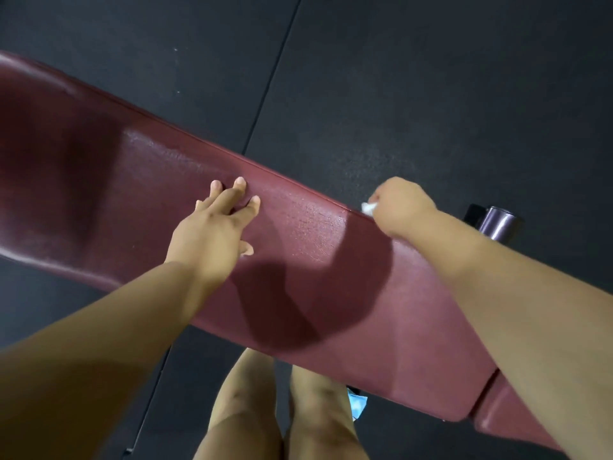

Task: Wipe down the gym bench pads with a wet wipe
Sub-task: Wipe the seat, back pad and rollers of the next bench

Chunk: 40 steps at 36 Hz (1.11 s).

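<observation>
A long maroon bench pad [139,180] runs diagonally from upper left to lower right. A second, smaller maroon pad [507,423] follows it past a narrow gap at the lower right. My left hand [215,227] lies flat on the middle of the long pad with fingers spread. My right hand [401,207] is curled round a small white wet wipe [369,207] at the pad's far edge; only a bit of the wipe shows. The pad's surface glistens wet between my hands.
Dark rubber floor mats [398,78] surround the bench, with seams running across them. A purple roller pad on a black bracket [497,224] sticks out beyond the far edge. My bare legs [282,416] stand against the near side, beside a blue item [358,403] on the floor.
</observation>
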Each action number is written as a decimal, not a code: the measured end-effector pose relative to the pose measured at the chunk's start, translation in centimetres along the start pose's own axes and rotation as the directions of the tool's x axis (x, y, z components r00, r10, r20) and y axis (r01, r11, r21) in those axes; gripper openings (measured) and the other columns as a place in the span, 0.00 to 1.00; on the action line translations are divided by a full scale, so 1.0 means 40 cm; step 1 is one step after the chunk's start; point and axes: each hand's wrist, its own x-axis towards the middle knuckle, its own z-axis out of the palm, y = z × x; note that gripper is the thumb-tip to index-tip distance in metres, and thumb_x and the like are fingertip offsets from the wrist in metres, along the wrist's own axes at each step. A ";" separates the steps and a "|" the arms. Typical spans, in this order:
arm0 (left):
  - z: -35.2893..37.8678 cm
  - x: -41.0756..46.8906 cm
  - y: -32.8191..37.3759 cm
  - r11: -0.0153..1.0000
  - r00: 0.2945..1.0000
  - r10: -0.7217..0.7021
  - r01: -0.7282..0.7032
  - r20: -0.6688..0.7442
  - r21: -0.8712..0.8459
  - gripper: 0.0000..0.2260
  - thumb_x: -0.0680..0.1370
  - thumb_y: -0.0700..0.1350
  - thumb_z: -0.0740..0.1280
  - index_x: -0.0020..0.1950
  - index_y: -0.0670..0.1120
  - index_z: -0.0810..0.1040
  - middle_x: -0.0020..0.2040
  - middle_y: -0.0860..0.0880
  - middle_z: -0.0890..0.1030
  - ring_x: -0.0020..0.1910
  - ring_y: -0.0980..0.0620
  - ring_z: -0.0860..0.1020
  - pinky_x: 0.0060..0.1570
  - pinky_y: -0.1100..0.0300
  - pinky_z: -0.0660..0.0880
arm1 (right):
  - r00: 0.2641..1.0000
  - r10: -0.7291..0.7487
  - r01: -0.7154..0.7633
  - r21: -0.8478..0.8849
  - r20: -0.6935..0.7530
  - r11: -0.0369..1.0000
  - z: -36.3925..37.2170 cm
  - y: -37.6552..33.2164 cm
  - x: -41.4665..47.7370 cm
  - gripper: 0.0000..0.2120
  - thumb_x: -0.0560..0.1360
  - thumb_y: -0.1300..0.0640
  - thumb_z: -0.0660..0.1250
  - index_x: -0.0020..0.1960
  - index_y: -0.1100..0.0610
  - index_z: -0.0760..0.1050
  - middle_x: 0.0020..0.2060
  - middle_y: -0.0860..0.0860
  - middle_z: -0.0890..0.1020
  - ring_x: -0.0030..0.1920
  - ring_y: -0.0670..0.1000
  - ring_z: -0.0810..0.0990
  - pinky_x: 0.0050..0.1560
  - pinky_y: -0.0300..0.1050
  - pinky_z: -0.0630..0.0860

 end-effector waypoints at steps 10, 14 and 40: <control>-0.005 0.007 -0.006 1.000 0.999 0.001 -0.001 0.050 -0.009 0.32 0.76 0.46 0.69 0.76 0.54 0.59 0.77 0.56 0.48 0.77 0.48 0.44 0.71 0.48 0.58 | 0.923 -0.349 0.385 0.336 -0.163 0.860 0.023 -0.166 0.006 0.20 0.75 0.65 0.60 0.61 0.48 0.77 0.55 0.50 0.81 0.55 0.53 0.78 0.47 0.39 0.69; -0.008 0.012 -0.004 1.000 0.996 0.009 -0.012 0.085 0.029 0.31 0.77 0.47 0.68 0.76 0.54 0.56 0.77 0.55 0.47 0.77 0.47 0.43 0.71 0.49 0.59 | 0.947 -0.292 0.314 0.191 -0.135 0.930 0.017 -0.055 -0.005 0.21 0.71 0.67 0.60 0.58 0.48 0.79 0.51 0.51 0.83 0.52 0.55 0.79 0.46 0.40 0.70; -0.241 0.022 -0.478 0.987 0.978 -0.152 0.158 -0.139 0.028 0.29 0.75 0.51 0.69 0.73 0.46 0.65 0.76 0.46 0.55 0.74 0.45 0.53 0.69 0.48 0.60 | 0.943 -0.238 0.319 0.417 -0.234 0.851 0.006 -0.724 0.071 0.10 0.73 0.64 0.58 0.48 0.61 0.78 0.43 0.60 0.81 0.37 0.54 0.74 0.37 0.45 0.71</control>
